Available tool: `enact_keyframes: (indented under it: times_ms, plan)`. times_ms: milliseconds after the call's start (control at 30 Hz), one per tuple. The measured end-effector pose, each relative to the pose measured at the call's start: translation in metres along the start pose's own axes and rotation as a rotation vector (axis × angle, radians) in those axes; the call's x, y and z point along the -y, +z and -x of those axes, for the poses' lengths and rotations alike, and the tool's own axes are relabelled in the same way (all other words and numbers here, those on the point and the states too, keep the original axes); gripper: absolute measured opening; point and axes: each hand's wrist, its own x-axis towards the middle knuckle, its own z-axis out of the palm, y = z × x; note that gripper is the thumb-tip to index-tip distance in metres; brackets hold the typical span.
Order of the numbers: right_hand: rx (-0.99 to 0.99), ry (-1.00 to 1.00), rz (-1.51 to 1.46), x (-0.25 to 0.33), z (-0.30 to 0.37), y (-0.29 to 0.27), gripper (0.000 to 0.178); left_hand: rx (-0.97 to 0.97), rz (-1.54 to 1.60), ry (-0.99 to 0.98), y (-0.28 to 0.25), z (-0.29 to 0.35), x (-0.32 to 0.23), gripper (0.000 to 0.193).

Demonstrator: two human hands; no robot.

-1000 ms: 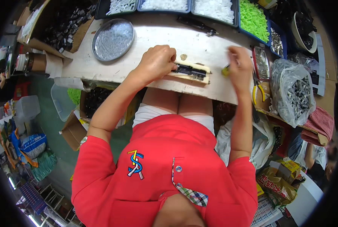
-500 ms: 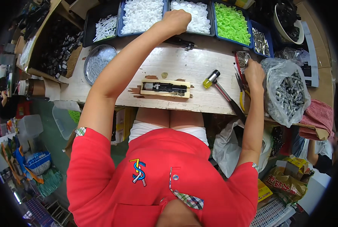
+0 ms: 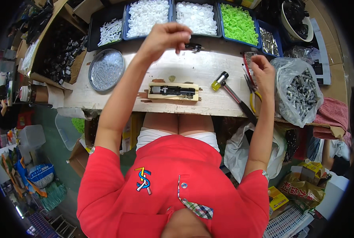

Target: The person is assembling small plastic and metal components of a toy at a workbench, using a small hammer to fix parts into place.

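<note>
My left hand (image 3: 165,39) is raised over the table in front of the white-part bins, thumb and fingers pinched on a small white plastic piece (image 3: 189,37). My right hand (image 3: 263,72) is just above a small red-edged tray (image 3: 248,59) at the right. Its fingers are drawn together, and anything between them is too small to make out. Between my arms lies a pale wooden fixture (image 3: 155,96) with a black, long mechanism (image 3: 177,91) set in it. A black part (image 3: 194,47) lies on the table beyond my left hand.
A hammer (image 3: 233,94) and yellow-handled pliers (image 3: 253,99) lie near my right forearm. Beside them stands a plastic bag of grey metal parts (image 3: 302,93). Bins of white parts (image 3: 196,18) and green parts (image 3: 239,24) line the back; a round dish (image 3: 106,69) sits left.
My left hand has come back from the white-disc bin toward me and left, carrying a small white piece. My right hand has lifted slightly off the red-edged tray toward me.
</note>
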Motion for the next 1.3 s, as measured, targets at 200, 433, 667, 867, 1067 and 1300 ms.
enact_keyframes:
  times_ms: [200, 433, 667, 867, 1067, 1300]
  plan:
    - [0.398, 0.145, -0.496, 0.071, 0.051, 0.076, 0.011, 0.072, 0.391, -0.15, 0.026, 0.087, 0.032, 0.02]
    - [0.516, 0.121, -0.574, 0.086, 0.071, 0.11, 0.012, 0.031, 0.465, -0.159, 0.026, 0.117, 0.035, 0.018]
    - [0.521, 0.185, -0.56, 0.087, 0.079, 0.118, 0.012, -0.027, 0.413, -0.077, 0.027, 0.126, 0.041, 0.016]
    - [0.339, -0.296, -0.185, 0.09, 0.085, 0.135, 0.009, -0.131, 0.416, -0.019, 0.022, 0.127, 0.05, 0.014]
    - [0.233, -0.56, 0.039, 0.078, 0.089, 0.139, 0.013, -0.184, 0.4, -0.028, 0.018, 0.127, 0.053, 0.014]
    - [0.27, -0.715, 0.25, 0.062, 0.079, 0.136, 0.011, -0.253, -0.273, 0.154, -0.002, 0.124, 0.044, 0.016]
